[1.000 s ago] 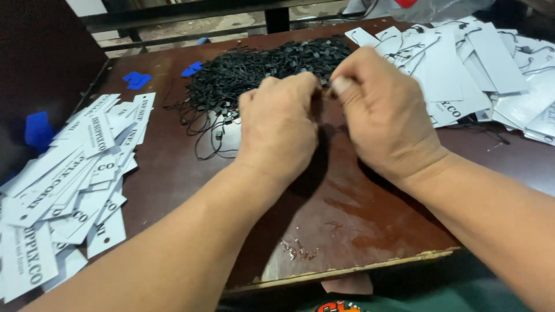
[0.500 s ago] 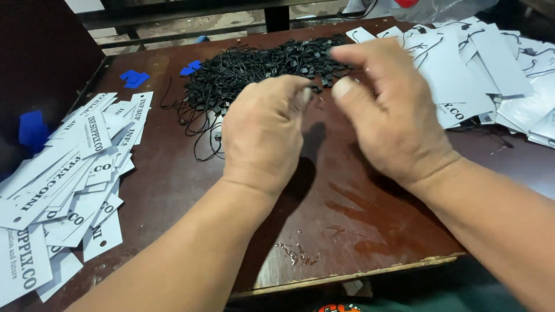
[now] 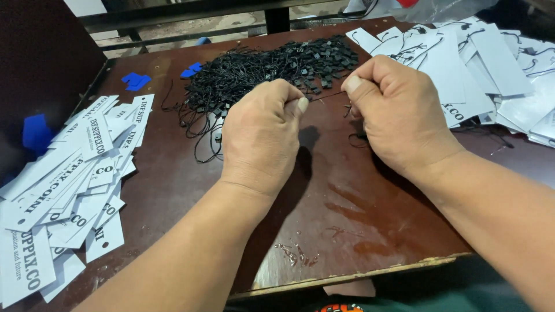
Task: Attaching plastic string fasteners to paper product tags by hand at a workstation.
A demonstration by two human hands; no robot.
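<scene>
Pinching black strings over a brown table

White paper tags [image 3: 69,190] lay in a heap on the left of the table [image 3: 173,190]. The left hand [image 3: 260,138] was curled shut, its fingers [image 3: 295,101] pinched just in front of the pile of black strings [image 3: 260,69]. The right hand [image 3: 399,115] was curled too, with a thin string [image 3: 357,136] under it. More white tags [image 3: 474,63] lay on the right.
</scene>
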